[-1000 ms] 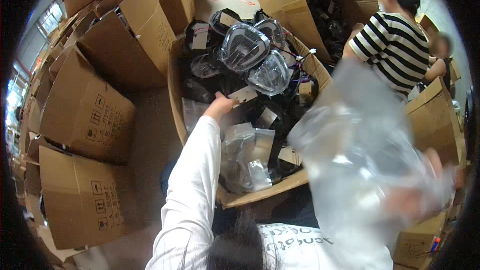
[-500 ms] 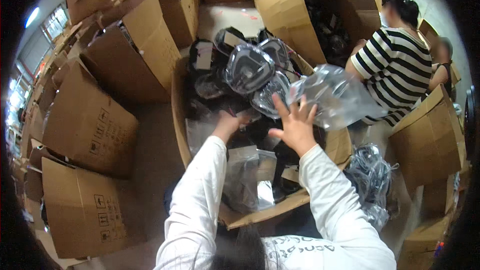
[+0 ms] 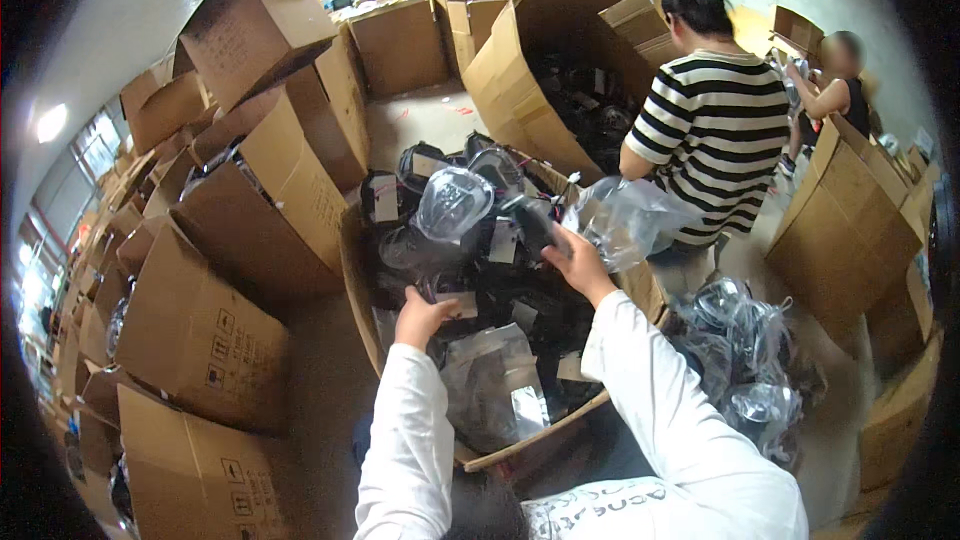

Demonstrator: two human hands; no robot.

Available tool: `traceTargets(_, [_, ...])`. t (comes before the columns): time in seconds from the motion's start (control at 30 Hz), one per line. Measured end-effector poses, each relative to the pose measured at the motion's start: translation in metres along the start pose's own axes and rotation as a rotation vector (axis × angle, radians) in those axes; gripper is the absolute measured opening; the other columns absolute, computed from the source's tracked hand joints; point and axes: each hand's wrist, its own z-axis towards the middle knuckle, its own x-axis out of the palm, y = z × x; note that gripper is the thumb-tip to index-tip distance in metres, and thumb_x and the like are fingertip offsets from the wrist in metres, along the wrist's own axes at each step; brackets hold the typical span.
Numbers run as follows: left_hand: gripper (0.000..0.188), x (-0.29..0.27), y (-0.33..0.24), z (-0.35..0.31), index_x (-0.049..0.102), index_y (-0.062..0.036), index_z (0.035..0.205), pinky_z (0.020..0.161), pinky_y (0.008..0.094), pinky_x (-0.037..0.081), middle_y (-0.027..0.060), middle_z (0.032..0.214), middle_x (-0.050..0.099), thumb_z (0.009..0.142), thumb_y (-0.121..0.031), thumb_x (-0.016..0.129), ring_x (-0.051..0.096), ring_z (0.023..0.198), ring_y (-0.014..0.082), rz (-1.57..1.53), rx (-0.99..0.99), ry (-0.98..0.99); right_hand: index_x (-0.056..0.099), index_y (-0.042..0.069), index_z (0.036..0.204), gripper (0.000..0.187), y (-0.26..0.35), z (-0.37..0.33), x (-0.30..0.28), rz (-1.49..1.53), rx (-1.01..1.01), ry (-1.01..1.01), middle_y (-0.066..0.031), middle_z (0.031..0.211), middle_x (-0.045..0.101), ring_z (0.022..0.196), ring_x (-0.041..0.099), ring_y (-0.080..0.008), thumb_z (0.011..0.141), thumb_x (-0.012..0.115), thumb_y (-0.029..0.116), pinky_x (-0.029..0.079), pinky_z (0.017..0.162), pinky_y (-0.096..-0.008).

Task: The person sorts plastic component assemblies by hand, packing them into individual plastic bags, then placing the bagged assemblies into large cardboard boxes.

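My right hand [image 3: 580,262] is closed on a dark, flat, elongated item [image 3: 534,224], raised over the open cardboard box [image 3: 358,285] in front of me. I cannot make out its kind. My left hand [image 3: 424,318], lower and to the left, has thumb and fingers drawn together at the edge of a black item with a pale card [image 3: 457,304]; its grip is partly hidden. More black items with pale cards fill the box. A clear moulded plastic shell [image 3: 454,203] lies on top of them, and a clear plastic bag [image 3: 492,370] lies at the near side.
Beyond my right hand is a large clear bag [image 3: 632,220]. Clear-wrapped dark items [image 3: 745,340] are heaped on the floor at right. Tall cartons [image 3: 205,325] line the left. A person in a striped top [image 3: 715,130] stands at another carton [image 3: 525,80]; another person [image 3: 845,90] is farther right.
My right hand, spread before, has closed on the dark item. The left hand has shifted nearer me and left. The view has tilted up, and the person in stripes has turned away.
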Motion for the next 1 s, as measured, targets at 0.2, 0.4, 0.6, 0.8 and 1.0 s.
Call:
traceTargets(0.2, [0.084, -0.039, -0.025, -0.083, 0.046, -0.0007, 0.139, 0.101, 0.0474, 0.046, 0.0253, 0.126, 0.063, 0.074, -0.034, 0.087, 0.059, 0.118, 0.0416, -0.106, 0.27, -0.437, 0.07, -0.007, 0.106, 0.073, 0.031, -0.026, 0.007, 0.715, 0.712, -0.04, -0.0057, 0.099, 0.069, 0.091, 0.06, -0.0153, 0.102, 0.052, 0.064, 0.049, 0.083, -0.033])
traceTargets(0.4, [0.08, -0.014, -0.092, -0.155, 0.047, -0.0051, 0.142, 0.099, 0.0506, 0.043, 0.0203, 0.124, 0.056, 0.074, -0.022, 0.086, 0.052, 0.114, 0.0424, 0.137, 0.683, -0.628, 0.072, -0.007, 0.101, 0.071, 0.099, -0.063, -0.008, 0.595, 0.463, 0.243, -0.0084, 0.091, 0.071, 0.091, 0.06, -0.0159, 0.103, 0.052, 0.061, 0.048, 0.086, -0.0312])
traceTargets(0.6, [0.082, -0.011, -0.109, -0.179, 0.056, -0.0111, 0.143, 0.099, 0.0489, 0.042, 0.0146, 0.13, 0.054, 0.071, -0.033, 0.088, 0.052, 0.11, 0.0348, 0.151, 1.045, -0.376, 0.071, -0.001, 0.108, 0.065, 0.134, -0.058, 0.002, 1.229, 0.812, 0.121, 0.0029, 0.082, 0.062, 0.075, 0.053, -0.0108, 0.104, 0.049, 0.06, 0.041, 0.067, -0.0295])
traceTargets(0.8, [0.092, -0.036, -0.074, -0.111, 0.04, -0.0068, 0.154, 0.118, 0.0418, 0.028, 0.013, 0.155, 0.041, 0.085, -0.054, 0.078, 0.04, 0.142, 0.026, -0.876, 0.8, 0.189, 0.069, 0.002, 0.093, 0.065, 0.094, -0.055, -0.013, 0.899, 0.647, 0.291, 0.0047, 0.078, 0.055, 0.069, 0.043, -0.007, 0.106, 0.044, 0.06, 0.033, 0.062, -0.0288])
traceTargets(1.0, [0.111, -0.04, -0.058, -0.096, 0.029, -0.0077, 0.159, 0.116, 0.0392, 0.038, 0.0119, 0.148, 0.048, 0.076, -0.055, 0.087, 0.047, 0.139, 0.0263, -1.128, 0.411, 0.449, 0.067, 0.002, 0.091, 0.067, 0.126, -0.045, -0.02, 0.95, 0.505, 0.339, 0.0042, 0.08, 0.054, 0.075, 0.047, -0.0054, 0.106, 0.043, 0.062, 0.04, 0.067, -0.0273])
